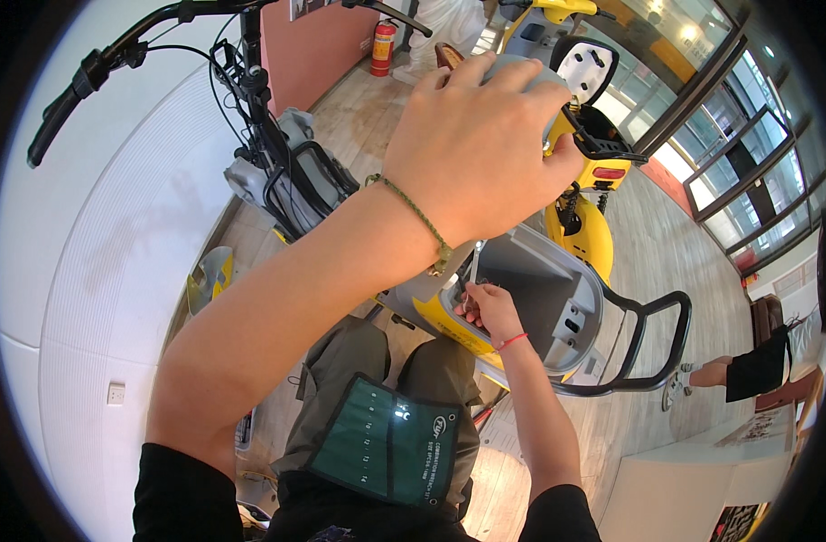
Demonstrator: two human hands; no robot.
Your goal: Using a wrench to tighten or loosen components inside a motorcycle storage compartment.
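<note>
A yellow-and-grey scooter body stands before me, its grey storage compartment (557,285) uncovered. My right hand (494,312), with a red string on the wrist, is closed around a slim silver wrench (475,260) at the compartment's near left edge. Close to the camera, my left hand (480,149) reaches over with its fingers curled over a grey rounded part (524,70); it looks like the raised seat, mostly hidden behind the hand. Across my lap lies a green wrench pouch (368,443) with stitched slots.
A black rear rack (652,348) juts right from the scooter. Behind it stands another yellow scooter (583,239) with its seat up. To the left is a bike with black handlebars (250,81) beside a white wall. Another person's leg (709,374) shows at right; a fire extinguisher (383,50) stands far back.
</note>
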